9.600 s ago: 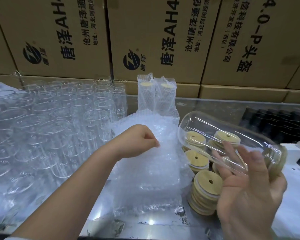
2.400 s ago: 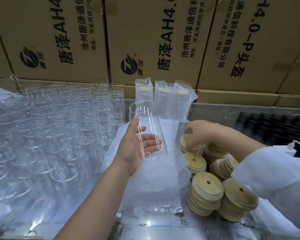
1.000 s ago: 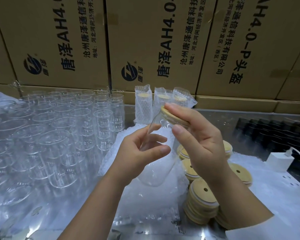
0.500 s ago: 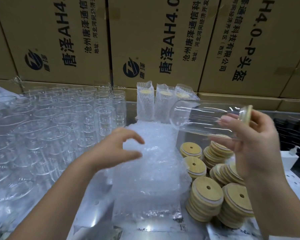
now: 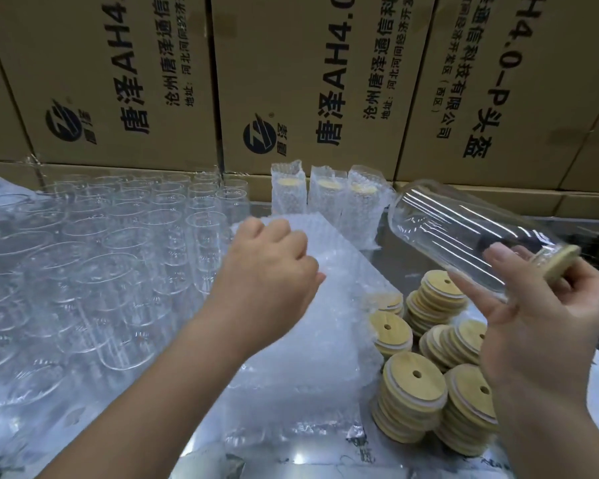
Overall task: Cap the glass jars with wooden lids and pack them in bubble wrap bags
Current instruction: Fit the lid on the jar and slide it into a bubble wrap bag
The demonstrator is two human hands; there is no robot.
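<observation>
Three brown cardboard cartons (image 5: 291, 81) at the far side read "唐泽 AH4.0", cut off above, while the right hand (image 5: 540, 326) grips a tilted clear glass jar (image 5: 464, 233) with round wooden lid (image 5: 561, 264) at right, and the left hand (image 5: 270, 271), fingertips hidden, pinches the top clear bubble wrap bag (image 5: 325, 323) at centre.

packing warehouse: stacked printed cartons (image 5: 118, 81), rows of empty glass jars (image 5: 83, 271), lid stacks (image 5: 412, 402).

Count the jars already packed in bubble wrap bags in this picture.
3. All stand in a row at the back, before the cardboard boxes: left jar, middle jar, right jar. None seems hidden behind them.
</observation>
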